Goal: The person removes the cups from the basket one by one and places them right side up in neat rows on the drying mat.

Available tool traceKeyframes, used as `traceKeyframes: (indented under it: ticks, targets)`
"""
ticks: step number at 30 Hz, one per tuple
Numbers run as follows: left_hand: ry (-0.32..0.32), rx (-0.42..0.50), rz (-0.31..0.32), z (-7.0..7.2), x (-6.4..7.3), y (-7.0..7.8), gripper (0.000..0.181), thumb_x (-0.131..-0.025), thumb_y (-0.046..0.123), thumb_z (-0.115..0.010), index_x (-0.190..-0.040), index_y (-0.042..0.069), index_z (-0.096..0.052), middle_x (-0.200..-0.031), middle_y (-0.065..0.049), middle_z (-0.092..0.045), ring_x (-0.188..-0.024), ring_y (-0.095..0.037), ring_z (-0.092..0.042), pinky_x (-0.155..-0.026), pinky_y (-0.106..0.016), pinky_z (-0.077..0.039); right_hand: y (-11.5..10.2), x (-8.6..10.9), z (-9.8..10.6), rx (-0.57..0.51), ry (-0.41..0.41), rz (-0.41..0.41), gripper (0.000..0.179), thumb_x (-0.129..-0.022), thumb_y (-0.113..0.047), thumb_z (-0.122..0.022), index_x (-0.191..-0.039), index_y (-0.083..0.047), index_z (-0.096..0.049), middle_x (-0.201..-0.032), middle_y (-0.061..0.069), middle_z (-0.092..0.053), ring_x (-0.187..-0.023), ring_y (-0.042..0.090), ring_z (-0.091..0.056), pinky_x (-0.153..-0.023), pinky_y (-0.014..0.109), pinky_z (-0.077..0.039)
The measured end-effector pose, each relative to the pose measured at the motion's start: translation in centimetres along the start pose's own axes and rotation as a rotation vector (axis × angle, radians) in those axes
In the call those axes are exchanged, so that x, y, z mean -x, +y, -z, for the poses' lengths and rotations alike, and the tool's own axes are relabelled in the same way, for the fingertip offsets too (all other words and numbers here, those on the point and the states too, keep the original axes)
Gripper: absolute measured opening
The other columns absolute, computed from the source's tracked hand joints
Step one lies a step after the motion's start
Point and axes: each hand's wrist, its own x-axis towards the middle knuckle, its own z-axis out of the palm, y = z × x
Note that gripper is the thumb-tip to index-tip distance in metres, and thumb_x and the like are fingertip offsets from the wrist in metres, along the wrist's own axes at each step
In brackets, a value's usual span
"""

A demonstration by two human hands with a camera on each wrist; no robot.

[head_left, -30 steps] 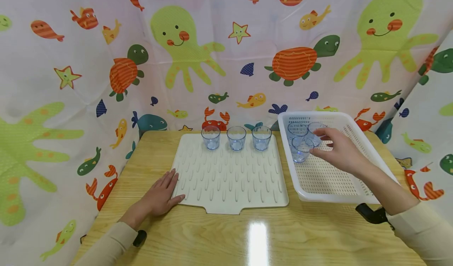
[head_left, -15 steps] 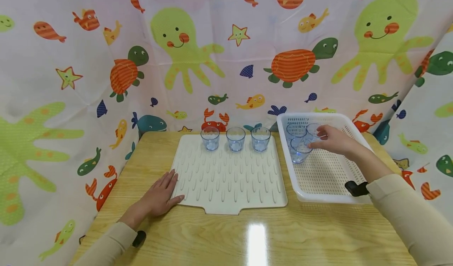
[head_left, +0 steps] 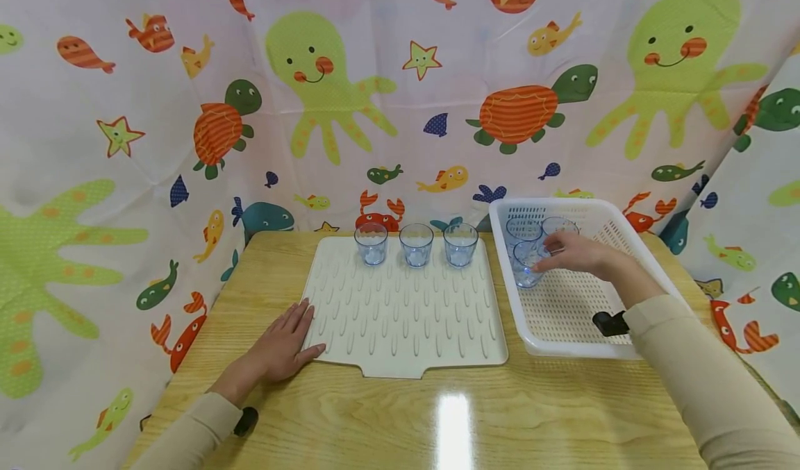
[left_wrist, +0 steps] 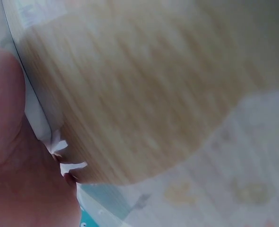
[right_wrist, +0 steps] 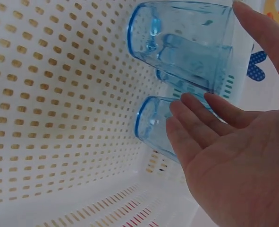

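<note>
My right hand [head_left: 575, 253] reaches into a white perforated basket [head_left: 540, 348], around the front one of three clear blue-tinted drinking glasses [head_left: 523, 275]. Its thumb and index fingertip stand at opposite sides of the rim in the right wrist view, the fingers fairly straight. A second glass [right_wrist: 153, 120] sits beyond the fingers there; a third shows partly behind the front one. My left hand [head_left: 284, 341] rests flat at the left edge of a cream ridged draining board [head_left: 406, 317]. Three similar glasses [head_left: 371, 246] stand upright in a row along the board's back edge.
The board and basket stand side by side on a light wooden table [head_left: 350, 421]. A curtain [head_left: 437, 60] printed with sea animals hangs close behind and at both sides. The basket's raised rim surrounds its glasses.
My right hand has moved left and slightly down, from the right of the front glass to around its rim. The left hand and the board's glasses stay still.
</note>
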Motion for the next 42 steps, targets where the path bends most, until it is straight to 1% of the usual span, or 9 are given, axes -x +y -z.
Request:
traceKeyframes:
  ticks: [4,8,13,19,23,28,35,38,42]
  targets:
    - [0.004,-0.002,-0.006,-0.1,-0.1,0.0,0.089,-0.103,0.057,-0.05,-0.16,-0.004,-0.022,-0.169,-0.024,-0.014,-0.154,-0.045,-0.015,-0.12,-0.063,-0.02,0.5,-0.6,-0.5,-0.017,-0.014,-0.004,0.093,-0.089,-0.041,-0.079,-0.149,0.013,-0.032,-0.151,0.035,-0.036,-0.137,0.052,-0.037,-0.11,0.069,-0.034]
    - [0.004,0.0,-0.007,-0.1,0.0,0.0,0.089,-0.103,0.059,-0.049,-0.16,-0.005,-0.022,-0.169,-0.024,-0.014,-0.154,-0.045,-0.014,-0.12,-0.064,-0.02,1.0,-1.1,-1.0,-0.045,-0.025,-0.005,0.091,-0.089,-0.038,-0.079,-0.148,0.012,-0.032,-0.15,0.034,-0.037,-0.135,0.051,-0.038,-0.11,0.07,-0.034]
    - [0.004,0.007,-0.004,0.0,0.0,0.1,0.089,-0.103,0.058,-0.05,-0.16,-0.004,-0.023,-0.169,-0.024,-0.014,-0.154,-0.044,-0.014,-0.12,-0.063,-0.019,1.4,-1.3,-1.4,-0.077,-0.035,-0.014,0.092,-0.088,-0.039,-0.081,-0.148,0.01,-0.032,-0.15,0.034,-0.036,-0.135,0.051,-0.039,-0.11,0.07,-0.033]
    - [0.002,-0.009,-0.005,-0.1,0.0,0.0,0.089,-0.103,0.058,-0.049,-0.161,-0.004,-0.022,-0.169,-0.024,-0.014,-0.154,-0.045,-0.015,-0.12,-0.063,-0.02,1.3,-1.4,-1.6,-0.092,-0.049,-0.008,0.091,-0.09,-0.037,-0.078,-0.148,0.011,-0.027,-0.148,0.037,-0.037,-0.134,0.053,-0.04,-0.109,0.07,-0.033]
    - [0.004,-0.009,-0.005,-0.1,0.0,0.0,0.089,-0.103,0.059,-0.048,-0.16,-0.005,-0.022,-0.169,-0.024,-0.014,-0.154,-0.045,-0.015,-0.12,-0.063,-0.02,1.0,-1.4,-1.6,-0.114,-0.059,-0.019,0.091,-0.09,-0.036,-0.079,-0.15,0.01,-0.027,-0.15,0.036,-0.036,-0.137,0.052,-0.038,-0.111,0.07,-0.031]
    - [0.0,-0.004,-0.001,-0.1,-0.1,0.0,0.09,-0.103,0.059,-0.049,-0.161,-0.004,-0.022,-0.169,-0.024,-0.014,-0.154,-0.044,-0.014,-0.12,-0.063,-0.02,0.8,-1.5,-1.8,-0.109,-0.059,-0.021,0.088,-0.091,-0.033,-0.078,-0.15,0.009,-0.03,-0.152,0.035,-0.037,-0.139,0.051,-0.038,-0.111,0.07,-0.031]
    - [-0.016,-0.009,0.009,-0.7,-0.3,-0.3,0.09,-0.103,0.06,-0.049,-0.162,-0.002,-0.02,-0.17,-0.021,-0.012,-0.156,-0.042,-0.012,-0.122,-0.061,-0.018,1.0,-1.6,-1.8,-0.101,-0.051,-0.009,0.085,-0.091,-0.032,-0.078,-0.149,0.009,-0.031,-0.15,0.035,-0.04,-0.137,0.05,-0.04,-0.111,0.07,-0.032]
    - [-0.011,-0.005,0.006,-0.6,-0.2,-0.3,0.09,-0.103,0.059,-0.05,-0.161,-0.003,-0.021,-0.169,-0.022,-0.013,-0.155,-0.043,-0.013,-0.121,-0.062,-0.018,1.1,-1.7,-1.8,-0.093,-0.04,0.004,0.083,-0.092,-0.031,-0.077,-0.148,0.009,-0.032,-0.148,0.035,-0.041,-0.135,0.05,-0.042,-0.109,0.069,-0.035]
    - [-0.013,-0.003,0.007,-0.4,-0.2,-0.2,0.091,-0.103,0.062,-0.047,-0.161,-0.003,-0.02,-0.169,-0.022,-0.013,-0.155,-0.043,-0.013,-0.121,-0.063,-0.019,0.9,-1.6,-1.8,-0.088,-0.024,0.017,0.08,-0.092,-0.03,-0.077,-0.146,0.01,-0.034,-0.146,0.035,-0.043,-0.134,0.05,-0.044,-0.109,0.067,-0.036]
